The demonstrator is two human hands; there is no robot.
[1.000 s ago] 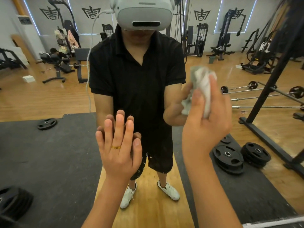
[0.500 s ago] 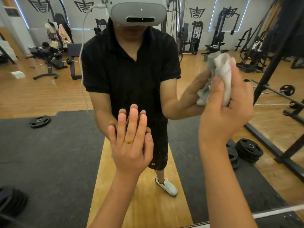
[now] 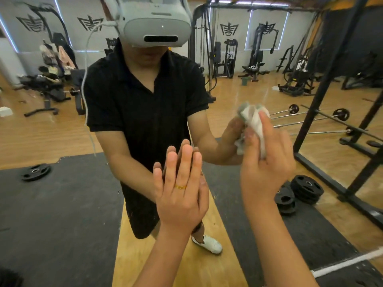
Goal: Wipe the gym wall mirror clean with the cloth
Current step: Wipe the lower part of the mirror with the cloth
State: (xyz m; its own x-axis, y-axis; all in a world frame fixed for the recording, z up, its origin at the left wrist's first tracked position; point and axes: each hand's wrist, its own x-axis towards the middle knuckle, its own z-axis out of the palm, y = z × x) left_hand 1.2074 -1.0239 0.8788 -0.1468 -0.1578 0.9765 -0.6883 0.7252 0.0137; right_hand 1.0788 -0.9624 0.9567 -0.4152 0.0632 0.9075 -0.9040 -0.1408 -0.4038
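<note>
The wall mirror (image 3: 62,204) fills almost the whole view and reflects me and the gym behind. My left hand (image 3: 180,189) lies flat against the glass at centre, fingers straight and together, a gold ring on one finger. To its right my right hand (image 3: 267,164) grips a crumpled white-and-grey cloth (image 3: 253,119) and holds it against the mirror at about chest height. The cloth bulges above my fingers, and its reflection merges with it.
In the reflection stand a black squat rack (image 3: 319,96) at right, barbells (image 3: 310,119) on the wooden floor, stacked weight plates (image 3: 300,191), black rubber mats and machines at the back. The mirror's white bottom edge (image 3: 348,262) shows at lower right.
My right hand with the cloth has moved across the glass, up and right, then back down. My left hand has stayed flat on the mirror. The camera has tilted a little.
</note>
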